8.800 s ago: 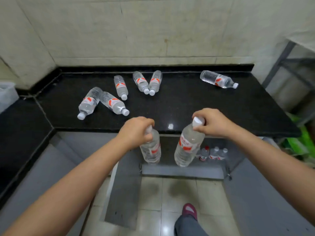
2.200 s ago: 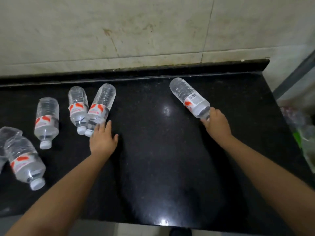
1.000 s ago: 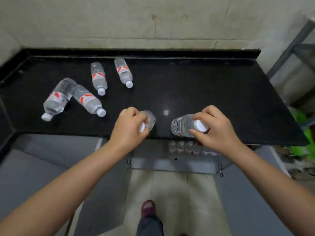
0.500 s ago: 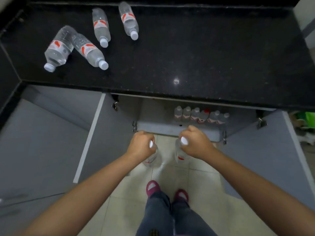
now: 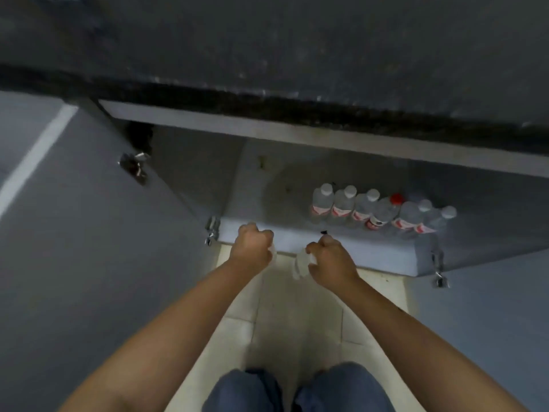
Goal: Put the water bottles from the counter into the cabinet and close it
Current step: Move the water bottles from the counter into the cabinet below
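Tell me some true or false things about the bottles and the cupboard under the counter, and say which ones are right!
1. Both cabinet doors are shut. False: the left door and the right door stand open.
2. A row of bottles already stands inside the cabinet. True.
3. Every bottle in that row has a white cap. False: one has a red cap.
4. The left hand and the right hand are each closed around a bottle, in front of the cabinet floor's edge. True.
5. The row stands on the cabinet's left side. False: it stands toward the right; the left side is bare.
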### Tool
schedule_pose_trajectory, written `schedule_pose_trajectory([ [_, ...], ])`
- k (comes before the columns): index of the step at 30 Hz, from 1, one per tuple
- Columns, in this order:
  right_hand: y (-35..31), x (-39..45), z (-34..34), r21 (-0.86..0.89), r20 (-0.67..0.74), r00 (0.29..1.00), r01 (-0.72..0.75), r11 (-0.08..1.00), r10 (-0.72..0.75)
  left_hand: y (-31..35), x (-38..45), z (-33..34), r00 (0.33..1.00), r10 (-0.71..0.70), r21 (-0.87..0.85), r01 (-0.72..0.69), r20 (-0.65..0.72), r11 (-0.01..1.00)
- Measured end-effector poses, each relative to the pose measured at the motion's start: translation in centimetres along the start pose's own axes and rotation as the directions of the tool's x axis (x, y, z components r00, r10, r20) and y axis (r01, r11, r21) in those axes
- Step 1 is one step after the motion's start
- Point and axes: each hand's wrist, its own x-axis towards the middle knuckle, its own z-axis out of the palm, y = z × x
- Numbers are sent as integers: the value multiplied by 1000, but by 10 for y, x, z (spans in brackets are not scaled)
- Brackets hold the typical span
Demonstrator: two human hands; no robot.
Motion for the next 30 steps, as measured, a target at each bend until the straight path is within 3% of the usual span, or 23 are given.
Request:
schedule_pose_trajectory([
  [10,39,128,62,-145,-199,974,78,986,-107,-27,130,66,972,70,78,-53,-225,996],
  [15,38,142,67,-143,-215,975,21,990,-52,-38,144,82,976,33,122,-7,-214,992],
  [19,39,149,69,-151,-276,959,22,988,-63,-47,152,74,969,31,53,-18,-245,998],
  [30,44,159,72,-137,-290,953,53,989,-91,-60,158,74,941,249,13,-253,-229,967],
])
